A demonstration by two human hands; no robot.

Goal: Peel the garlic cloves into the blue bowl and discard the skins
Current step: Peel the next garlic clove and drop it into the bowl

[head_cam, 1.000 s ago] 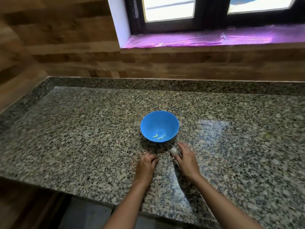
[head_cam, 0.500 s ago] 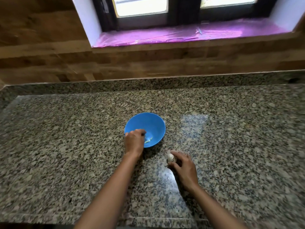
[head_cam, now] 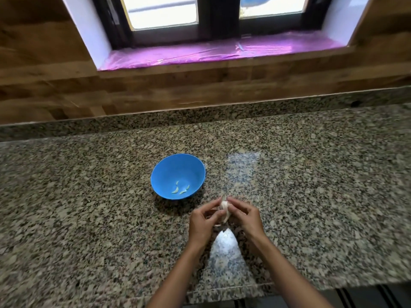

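Observation:
The blue bowl [head_cam: 164,170] stands on the granite counter [head_cam: 89,207] with three pale peeled cloves [head_cam: 180,189] at its bottom. Just in front and right of it, both hands meet over the counter. Between them is a white piece of garlic [head_cam: 224,207] with papery skin hanging down. My left hand [head_cam: 203,221] pinches it from the left with curled fingers, and my right hand [head_cam: 246,216] pinches it from the right. Most of the garlic is hidden by the fingers.
A wooden wall [head_cam: 155,94] rises behind the counter, with a window sill covered in purple film [head_cam: 222,50]. The counter's front edge [head_cam: 222,294] lies under my forearms. A dark spot [head_cam: 355,103] marks the back ledge at right.
My left hand has come back from the bowl's rim and joined the right hand on the garlic. A third clove now lies in the bowl. The garlic is lifted between both hands.

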